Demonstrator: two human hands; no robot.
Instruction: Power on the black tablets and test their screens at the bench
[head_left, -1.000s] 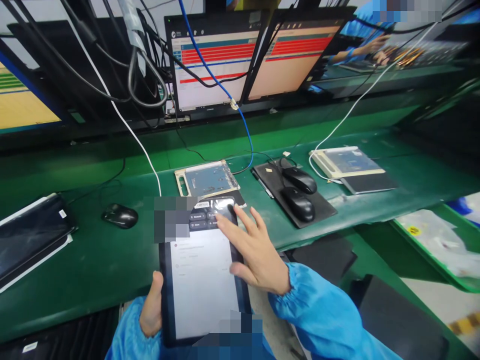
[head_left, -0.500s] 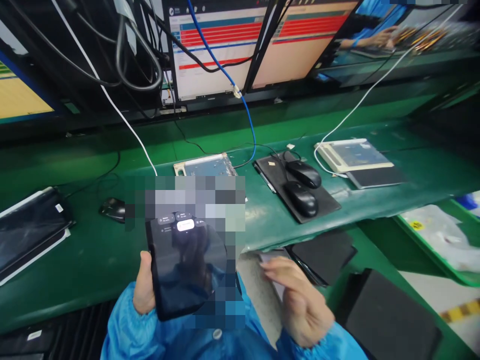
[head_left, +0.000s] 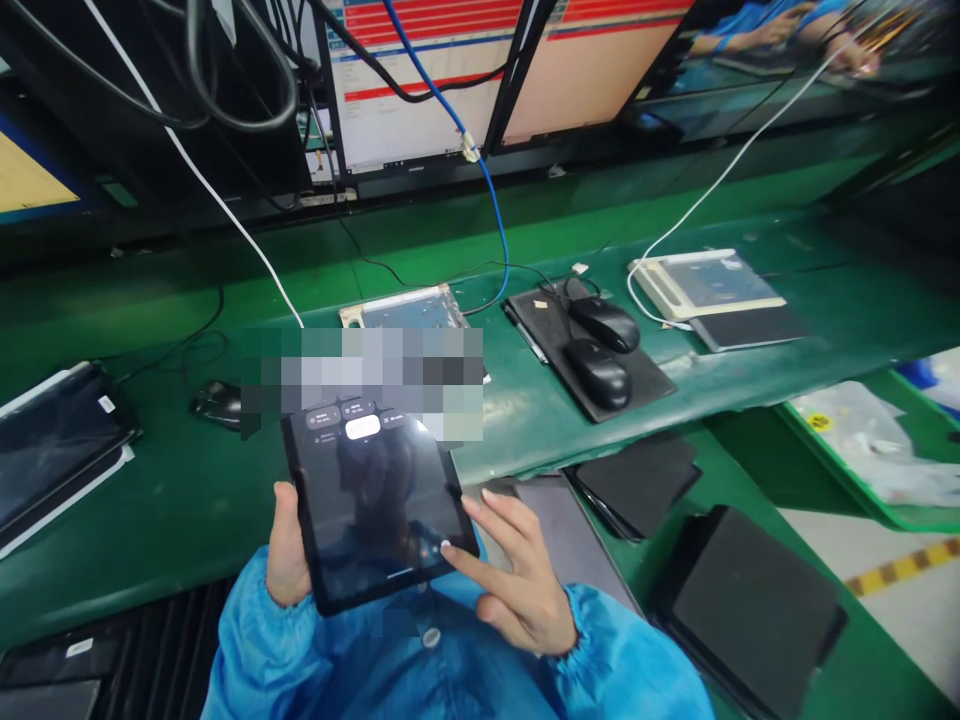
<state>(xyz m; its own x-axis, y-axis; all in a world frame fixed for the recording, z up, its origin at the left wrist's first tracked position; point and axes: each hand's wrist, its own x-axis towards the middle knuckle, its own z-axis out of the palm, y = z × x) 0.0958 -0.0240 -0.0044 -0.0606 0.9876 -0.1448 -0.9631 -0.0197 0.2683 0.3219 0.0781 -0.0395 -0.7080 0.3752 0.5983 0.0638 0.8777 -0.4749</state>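
Observation:
A black tablet (head_left: pixel 375 510) is held tilted in front of my blue smock, its screen lit with a few rounded menu tiles near the top. My left hand (head_left: pixel 289 545) grips its left edge, thumb on the side and the other fingers hidden behind. Spread at the lower right corner is my right hand (head_left: pixel 521 575), its index fingertip on or just over the screen by a small white dot. Other fingers of that hand reach past the right edge. The tablet's upper part is blurred out by blocks.
On the green bench (head_left: pixel 525 440) lie two black mice (head_left: pixel 600 370) on a dark pad, framed panels (head_left: pixel 712 285) and a dark tablet stack (head_left: pixel 60 440). Monitors (head_left: pixel 427 90) and hanging cables stand behind. A green bin (head_left: pixel 862 470) and dark slabs (head_left: pixel 757 600) are at right.
My right hand has moved left from beside the tablet to its lower right corner, its index finger now at the screen. The left hand keeps its hold. The view has shifted slightly.

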